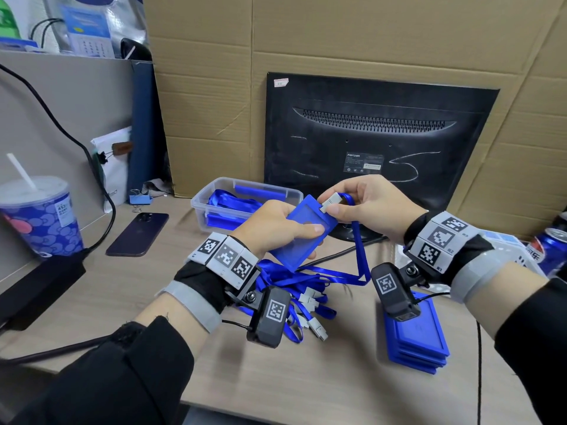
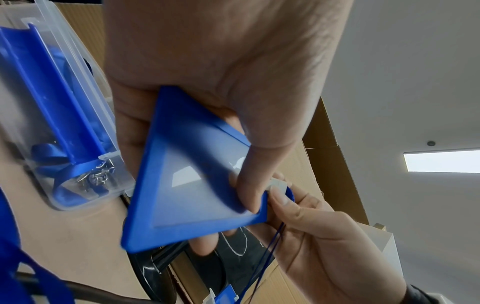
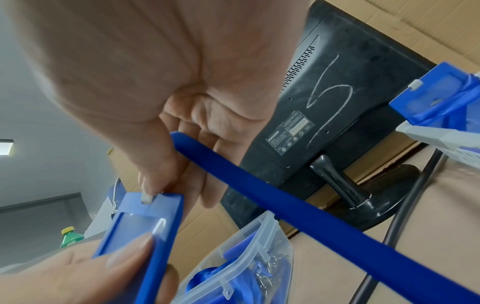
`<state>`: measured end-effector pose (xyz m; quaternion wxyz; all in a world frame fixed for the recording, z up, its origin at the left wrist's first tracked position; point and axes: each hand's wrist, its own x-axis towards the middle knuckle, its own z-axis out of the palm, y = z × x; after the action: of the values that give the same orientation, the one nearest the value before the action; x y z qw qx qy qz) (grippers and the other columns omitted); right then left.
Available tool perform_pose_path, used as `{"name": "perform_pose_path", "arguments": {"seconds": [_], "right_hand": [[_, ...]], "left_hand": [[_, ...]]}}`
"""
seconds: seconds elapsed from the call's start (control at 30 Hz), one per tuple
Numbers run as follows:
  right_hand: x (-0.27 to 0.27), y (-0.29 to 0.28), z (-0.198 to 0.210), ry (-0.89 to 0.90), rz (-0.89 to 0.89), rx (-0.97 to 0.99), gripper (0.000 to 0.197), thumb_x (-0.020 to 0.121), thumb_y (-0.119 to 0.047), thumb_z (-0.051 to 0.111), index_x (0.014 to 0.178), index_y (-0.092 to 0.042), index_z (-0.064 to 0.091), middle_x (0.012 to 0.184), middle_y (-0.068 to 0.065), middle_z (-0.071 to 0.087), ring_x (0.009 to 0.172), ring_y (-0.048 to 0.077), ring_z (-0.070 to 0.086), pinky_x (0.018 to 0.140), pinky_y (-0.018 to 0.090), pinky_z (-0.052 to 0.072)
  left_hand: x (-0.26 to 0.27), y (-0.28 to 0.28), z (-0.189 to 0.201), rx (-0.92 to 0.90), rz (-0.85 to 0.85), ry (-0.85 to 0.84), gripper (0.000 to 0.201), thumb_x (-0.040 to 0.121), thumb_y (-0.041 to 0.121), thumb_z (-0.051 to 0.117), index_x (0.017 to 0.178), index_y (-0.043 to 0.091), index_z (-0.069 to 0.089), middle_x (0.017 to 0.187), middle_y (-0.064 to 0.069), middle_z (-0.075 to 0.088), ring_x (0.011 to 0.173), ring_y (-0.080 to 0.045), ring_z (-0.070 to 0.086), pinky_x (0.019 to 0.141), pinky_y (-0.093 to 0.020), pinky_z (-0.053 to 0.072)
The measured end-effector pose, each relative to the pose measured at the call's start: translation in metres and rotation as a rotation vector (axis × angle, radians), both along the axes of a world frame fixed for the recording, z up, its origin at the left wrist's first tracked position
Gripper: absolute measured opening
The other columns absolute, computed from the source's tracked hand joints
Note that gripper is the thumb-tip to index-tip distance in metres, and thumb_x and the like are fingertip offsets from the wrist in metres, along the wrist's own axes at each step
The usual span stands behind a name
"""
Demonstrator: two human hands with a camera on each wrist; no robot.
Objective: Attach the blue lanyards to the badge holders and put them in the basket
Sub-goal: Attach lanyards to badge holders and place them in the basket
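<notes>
Above the tabletop's middle, my left hand (image 1: 276, 222) grips the badge holder (image 1: 302, 233), while my right hand (image 1: 365, 204) pinches the lanyard's white clip (image 1: 329, 201) at its top slot; I'd hold the holder steady and press squarely.

2 hands (image 1: 276, 228); 1 holder (image 1: 302, 231) held, stack (image 1: 414, 342) near right, approx 4; 1 bin (image 1: 245, 191); 1 phone (image 1: 138, 234); 1 cup (image 1: 40, 216); 1 monitor (image 1: 377, 139).
</notes>
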<state>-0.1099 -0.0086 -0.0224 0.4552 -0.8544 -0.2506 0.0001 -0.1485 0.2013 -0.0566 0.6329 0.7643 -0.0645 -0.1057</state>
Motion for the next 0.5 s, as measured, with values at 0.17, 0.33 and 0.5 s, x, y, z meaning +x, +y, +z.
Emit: {"name": "perform_pose_path", "arguments": {"seconds": [0.17,0.33,0.5], "right_hand": [[0.0,0.0006,-0.0012,0.073,-0.005,0.059,0.01,0.098,-0.012,0.073,0.106,-0.012,0.078,0.101,0.023,0.077,0.086,0.024,0.073,0.089,0.04,0.062],[0.0014,-0.0017,-0.0015,0.035,-0.008,0.053,0.007,0.098,-0.012,0.073,0.103,-0.013,0.078,0.098,0.022,0.077,0.083,0.02,0.073,0.089,0.041,0.064],[0.0025,-0.003,-0.0044,0.129,0.044,0.111,0.021,0.106,-0.02,0.061,0.125,-0.016,0.07,0.09,0.011,0.076,0.079,0.023,0.073,0.079,0.036,0.065]], "left_hand": [[0.0025,0.0002,-0.0007,0.003,0.006,-0.019,0.03,0.094,0.018,0.078,0.116,0.0,0.071,0.1,-0.016,0.08,0.086,-0.032,0.08,0.069,-0.033,0.064],[0.0042,0.0039,-0.002,0.107,-0.055,-0.074,0.035,0.087,0.017,0.083,0.115,0.001,0.07,0.104,-0.015,0.08,0.096,-0.034,0.078,0.09,-0.048,0.063],[0.0008,0.0041,0.0034,0.058,-0.153,-0.063,0.029,0.101,-0.001,0.062,0.129,0.006,0.062,0.114,-0.013,0.078,0.094,-0.037,0.078,0.091,-0.053,0.062]]}}
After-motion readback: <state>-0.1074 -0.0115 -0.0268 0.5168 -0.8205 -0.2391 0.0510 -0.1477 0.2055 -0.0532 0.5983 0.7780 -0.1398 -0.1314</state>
